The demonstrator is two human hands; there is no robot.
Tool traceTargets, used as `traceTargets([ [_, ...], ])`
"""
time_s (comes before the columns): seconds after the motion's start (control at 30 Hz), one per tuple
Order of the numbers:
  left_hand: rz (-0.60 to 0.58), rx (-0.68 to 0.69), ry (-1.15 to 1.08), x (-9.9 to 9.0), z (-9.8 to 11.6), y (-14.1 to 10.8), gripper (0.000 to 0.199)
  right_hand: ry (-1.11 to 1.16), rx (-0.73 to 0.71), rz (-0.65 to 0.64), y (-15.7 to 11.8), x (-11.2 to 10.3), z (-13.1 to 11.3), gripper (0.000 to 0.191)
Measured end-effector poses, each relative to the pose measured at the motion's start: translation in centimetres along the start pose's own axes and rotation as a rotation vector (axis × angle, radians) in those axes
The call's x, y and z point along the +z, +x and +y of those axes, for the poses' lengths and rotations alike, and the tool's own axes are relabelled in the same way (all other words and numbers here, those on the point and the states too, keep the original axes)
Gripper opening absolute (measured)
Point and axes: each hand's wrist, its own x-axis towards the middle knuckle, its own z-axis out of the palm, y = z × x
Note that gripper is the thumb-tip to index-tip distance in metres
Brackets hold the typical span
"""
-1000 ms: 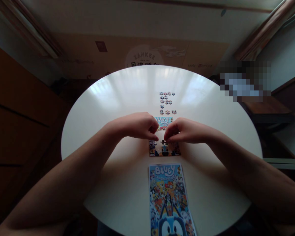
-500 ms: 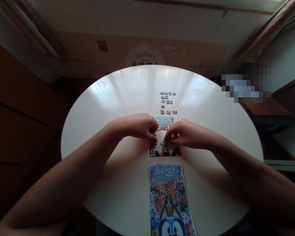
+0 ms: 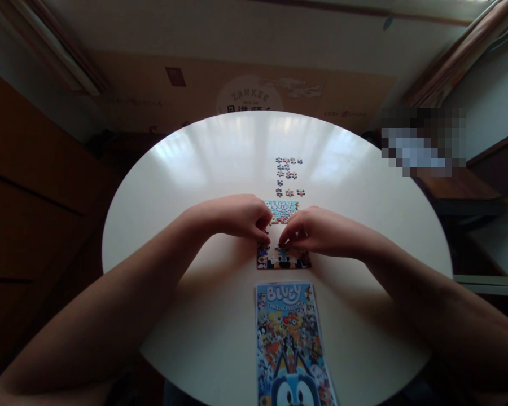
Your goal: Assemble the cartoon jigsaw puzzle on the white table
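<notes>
A partly assembled jigsaw puzzle (image 3: 284,264) lies in the middle of the table, its centre open and showing the white tabletop. Its blue top part with the lettering (image 3: 285,207) shows between my two hands. At the puzzle's left edge is my left hand (image 3: 249,217), thumb and fingers closed together; what they grip, if anything, is hidden. From the other side my right hand (image 3: 315,231) reaches in, its fingertips pinched on a small jigsaw piece just above the blue dog's head. Most of that piece is covered by the fingers.
Loose jigsaw pieces (image 3: 289,193) lie in several short rows beyond the puzzle. Nearer me lies a printed picture sheet (image 3: 290,338) with the same design. Everything rests on a white oval table (image 3: 186,316). A wooden chair (image 3: 457,189) stands at the right.
My right fingertips have shifted slightly left and down over the puzzle's middle. My left hand has stayed at the left edge. The whole view has drifted a little.
</notes>
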Motion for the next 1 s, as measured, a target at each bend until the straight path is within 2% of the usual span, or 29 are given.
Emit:
traceTargets([
  [0.23, -0.01, -0.007, 0.013, -0.05, 0.08, 0.05, 0.025, -0.05, -0.023, 0.025, 0.0, 0.13, -0.02, 0.021],
  [0.5, 0.012, 0.024, 0.009, 0.0, -0.04, 0.05, 0.026, -0.137, 0.06, 0.044, 0.17, 0.38, -0.57, 0.015],
  [0.73, -0.002, -0.007, 0.02, -0.07, 0.16, 0.11, 0.025, -0.103, 0.121, 0.029, 0.24, 0.39, -0.9, 0.015],
  [1.0, -0.008, 0.0, 0.013, -0.13, 0.15, 0.07, 0.024, -0.077, 0.047, 0.063, -0.14, -0.19, -0.27, 0.019],
])
